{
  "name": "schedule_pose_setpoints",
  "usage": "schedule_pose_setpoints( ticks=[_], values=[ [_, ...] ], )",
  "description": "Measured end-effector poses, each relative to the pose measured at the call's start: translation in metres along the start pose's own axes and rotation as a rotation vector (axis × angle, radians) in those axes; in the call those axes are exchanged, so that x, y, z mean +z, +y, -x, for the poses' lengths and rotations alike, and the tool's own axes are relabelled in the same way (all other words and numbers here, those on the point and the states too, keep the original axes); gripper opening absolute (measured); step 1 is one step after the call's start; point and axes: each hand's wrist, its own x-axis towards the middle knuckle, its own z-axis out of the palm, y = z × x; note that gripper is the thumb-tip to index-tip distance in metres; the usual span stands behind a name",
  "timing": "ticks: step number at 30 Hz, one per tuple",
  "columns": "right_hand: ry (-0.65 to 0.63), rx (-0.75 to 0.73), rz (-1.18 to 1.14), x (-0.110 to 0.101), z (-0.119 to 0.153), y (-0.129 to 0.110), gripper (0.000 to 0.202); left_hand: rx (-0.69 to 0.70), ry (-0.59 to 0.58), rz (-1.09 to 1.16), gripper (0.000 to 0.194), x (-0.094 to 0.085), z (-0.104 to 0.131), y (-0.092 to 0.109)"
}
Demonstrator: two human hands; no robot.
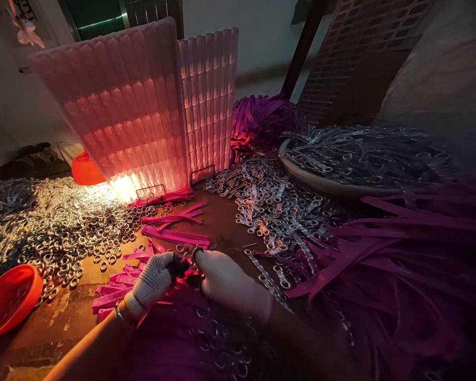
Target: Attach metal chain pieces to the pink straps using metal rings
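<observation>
My left hand [153, 280], in a white dotted glove with dark fingertips, is closed in a pinch over the purple straps. Close beside it, my right hand [230, 280] also wears a pale glove and curls its fingers shut. Between the two hands is something small and dark, with a bit of metal; I cannot make out what it is. Cut magenta straps [175, 235] lie on the table just beyond the fingertips, and more magenta straps [115, 291] are partly covered by my left hand. Purple straps also spread below my wrists, with metal pieces among them.
Metal rings [91, 227] are heaped at left, near an orange bowl [11, 301]. Metal links [265, 211] pile up at right, before a wide basin [325, 185] of metal strips. Ridged panels [122, 106] stand behind a bright lamp [88, 169]. Purple straps [400, 254] fill the right.
</observation>
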Motion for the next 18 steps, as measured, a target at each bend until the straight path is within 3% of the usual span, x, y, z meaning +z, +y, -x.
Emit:
schedule_pose_setpoints(
  ticks=[3, 9, 11, 14, 18],
  values=[
    [-0.047, 0.023, 0.031, -0.001, -0.001, 0.000, 0.025, 0.099, 0.032, -0.108, 0.020, 0.003, 0.001, -0.004],
    [-0.095, -0.067, 0.151, 0.000, 0.002, -0.011, 0.023, 0.159, -0.049, -0.210, 0.019, 0.006, 0.004, -0.009],
    [-0.103, -0.110, 0.162, -0.003, 0.005, -0.014, 0.022, 0.173, -0.103, -0.231, 0.020, -0.006, 0.007, -0.002],
    [-0.093, -0.133, 0.146, -0.010, 0.013, -0.011, 0.020, 0.172, -0.145, -0.303, 0.022, -0.038, 0.016, 0.010],
    [-0.067, -0.149, -0.046, -0.016, 0.014, 0.029, 0.015, 0.061, 0.042, -0.197, 0.017, -0.078, 0.029, 0.010]
  ],
)
